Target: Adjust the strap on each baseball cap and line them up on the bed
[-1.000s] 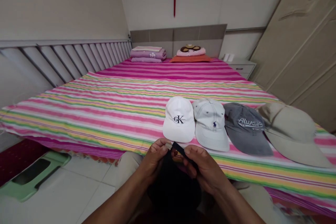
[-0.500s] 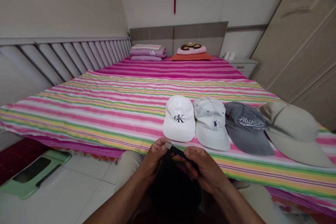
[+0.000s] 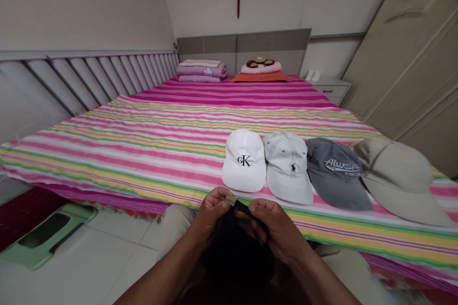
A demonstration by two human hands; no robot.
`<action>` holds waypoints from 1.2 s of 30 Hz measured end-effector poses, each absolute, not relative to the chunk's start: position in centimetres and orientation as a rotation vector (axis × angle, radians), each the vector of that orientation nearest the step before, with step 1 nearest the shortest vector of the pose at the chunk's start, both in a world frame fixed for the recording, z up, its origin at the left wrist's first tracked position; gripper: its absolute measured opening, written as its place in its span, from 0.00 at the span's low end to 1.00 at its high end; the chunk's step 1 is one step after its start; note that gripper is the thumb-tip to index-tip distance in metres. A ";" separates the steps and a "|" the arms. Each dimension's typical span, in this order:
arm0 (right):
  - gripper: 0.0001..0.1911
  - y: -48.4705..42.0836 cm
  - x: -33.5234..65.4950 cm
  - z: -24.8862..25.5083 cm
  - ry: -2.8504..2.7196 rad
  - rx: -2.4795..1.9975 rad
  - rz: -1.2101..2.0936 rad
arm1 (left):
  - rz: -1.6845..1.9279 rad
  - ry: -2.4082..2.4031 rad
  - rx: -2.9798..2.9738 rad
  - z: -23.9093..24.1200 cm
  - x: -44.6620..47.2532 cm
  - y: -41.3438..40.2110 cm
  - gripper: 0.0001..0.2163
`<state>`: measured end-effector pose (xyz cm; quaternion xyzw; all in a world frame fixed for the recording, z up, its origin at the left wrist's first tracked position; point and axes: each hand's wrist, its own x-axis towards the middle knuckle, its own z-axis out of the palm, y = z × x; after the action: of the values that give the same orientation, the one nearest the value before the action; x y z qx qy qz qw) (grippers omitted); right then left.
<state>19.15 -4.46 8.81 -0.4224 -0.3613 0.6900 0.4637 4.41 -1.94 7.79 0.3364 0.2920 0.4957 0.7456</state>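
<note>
A black cap (image 3: 238, 255) hangs between my hands, low in the head view, its strap opening facing up. My left hand (image 3: 211, 214) pinches the strap's end by a small metal buckle (image 3: 231, 199). On the other side, my right hand (image 3: 277, 224) grips the black strap between thumb and fingers. Just beyond lie a white cap with CK-style letters (image 3: 244, 171), a pale grey cap with a small rider emblem (image 3: 288, 167), a dark grey cap with "Always" lettering (image 3: 338, 174) and a beige cap (image 3: 402, 178), side by side, brims toward me.
The caps rest on a bed with a striped sheet (image 3: 143, 143). Folded purple bedding (image 3: 202, 72) and a pink-and-orange stack (image 3: 261, 72) sit by the headboard (image 3: 214, 45). A green stool (image 3: 67, 233) stands on the floor at left; a nightstand (image 3: 329, 89) is far right.
My right hand has shifted slightly left along the strap. The buckle by my left fingers now shows more fully. The caps on the bed have stayed in place.
</note>
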 end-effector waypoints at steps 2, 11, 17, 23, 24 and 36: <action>0.17 -4.5 19.2 8.8 -0.902 -1.032 1.684 | 1.083 0.621 0.743 7.8 4.4 -2.0 0.15; 0.14 -4.4 19.1 9.2 -0.974 -1.065 1.677 | 1.088 0.596 0.791 7.2 4.2 -1.9 0.13; 0.14 -4.4 18.6 8.8 -0.935 -1.011 1.690 | 1.148 0.626 0.797 7.2 4.6 -2.2 0.14; 0.14 -4.4 18.3 8.8 -0.913 -0.996 1.726 | 1.134 0.654 0.864 7.0 4.6 -2.0 0.13; 0.13 -4.5 18.3 8.9 -0.888 -0.978 1.742 | 1.110 0.658 0.879 6.9 4.5 -1.9 0.13; 0.13 -4.5 18.5 9.2 -0.738 -0.858 1.770 | 1.052 0.644 0.840 7.2 4.8 -2.5 0.14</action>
<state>18.51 -4.55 9.15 -0.3543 -0.3046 0.7310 0.4973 4.81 -2.49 7.19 0.3822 0.2931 0.4785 0.7341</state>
